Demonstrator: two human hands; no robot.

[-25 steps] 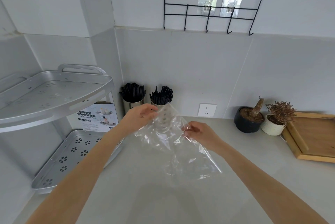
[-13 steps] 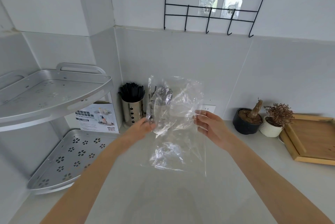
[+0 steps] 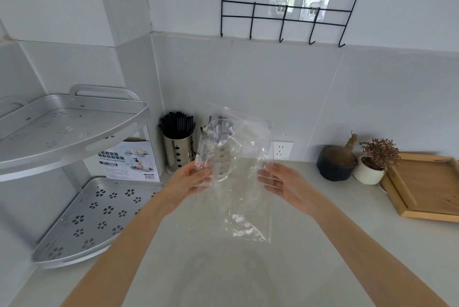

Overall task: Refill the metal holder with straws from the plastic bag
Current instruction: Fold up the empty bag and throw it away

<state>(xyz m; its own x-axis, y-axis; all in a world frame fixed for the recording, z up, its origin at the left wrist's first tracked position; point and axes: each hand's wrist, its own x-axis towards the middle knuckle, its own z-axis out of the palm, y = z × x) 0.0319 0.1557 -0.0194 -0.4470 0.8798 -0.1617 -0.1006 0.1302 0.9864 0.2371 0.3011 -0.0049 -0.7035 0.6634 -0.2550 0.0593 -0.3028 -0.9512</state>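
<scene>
- Left hand pinches the clear plastic bag at centre frame, holding it upright (apparently empty).
- Right hand, fingers spread, steadies its other edge.
- Metal holder stands behind, already packed with black straws.

The plastic bag veils the second metal holder behind it.
</scene>
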